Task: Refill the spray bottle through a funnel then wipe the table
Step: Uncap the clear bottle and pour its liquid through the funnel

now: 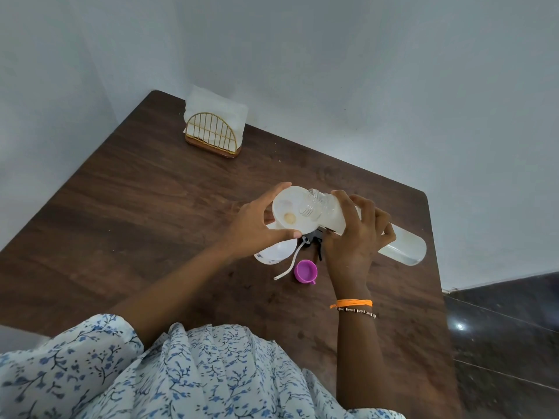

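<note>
I am tipping the clear refill bottle (399,243) with my right hand (357,237), fingers wrapped round it, its open mouth over the white funnel (290,211). My left hand (257,225) is gripping the funnel's rim between thumb and fingers. Below them the spray bottle (272,252) is mostly hidden, as is the black sprayer head (311,238) with its tube. A purple cap (305,271) is lying nearby on the dark wooden table (151,207); a napkin holder (211,134) is standing by pale walls.
</note>
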Demonstrator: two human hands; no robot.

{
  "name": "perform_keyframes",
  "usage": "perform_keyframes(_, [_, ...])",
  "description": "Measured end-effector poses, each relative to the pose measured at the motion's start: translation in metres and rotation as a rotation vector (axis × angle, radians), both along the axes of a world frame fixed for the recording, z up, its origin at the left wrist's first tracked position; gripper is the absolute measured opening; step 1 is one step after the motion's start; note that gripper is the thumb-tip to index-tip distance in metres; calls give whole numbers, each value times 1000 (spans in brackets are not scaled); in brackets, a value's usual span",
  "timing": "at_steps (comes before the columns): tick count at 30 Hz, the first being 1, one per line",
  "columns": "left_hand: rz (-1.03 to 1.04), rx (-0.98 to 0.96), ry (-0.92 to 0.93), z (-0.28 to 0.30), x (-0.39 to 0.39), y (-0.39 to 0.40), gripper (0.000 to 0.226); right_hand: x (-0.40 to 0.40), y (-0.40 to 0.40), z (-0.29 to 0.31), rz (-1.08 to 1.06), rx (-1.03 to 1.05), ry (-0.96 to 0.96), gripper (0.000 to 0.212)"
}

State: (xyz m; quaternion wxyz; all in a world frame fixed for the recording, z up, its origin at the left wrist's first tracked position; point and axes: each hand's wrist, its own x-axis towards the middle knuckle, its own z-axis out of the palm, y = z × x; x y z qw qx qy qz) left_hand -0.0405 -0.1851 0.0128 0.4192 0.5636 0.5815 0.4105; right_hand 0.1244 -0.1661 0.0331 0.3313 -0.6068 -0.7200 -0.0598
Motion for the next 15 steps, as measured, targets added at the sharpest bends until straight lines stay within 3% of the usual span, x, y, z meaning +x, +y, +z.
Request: perform_keyframes(15, [-7, -7, -7, 3, 1, -1, 89, -1, 0, 1, -2, -12, 12, 64])
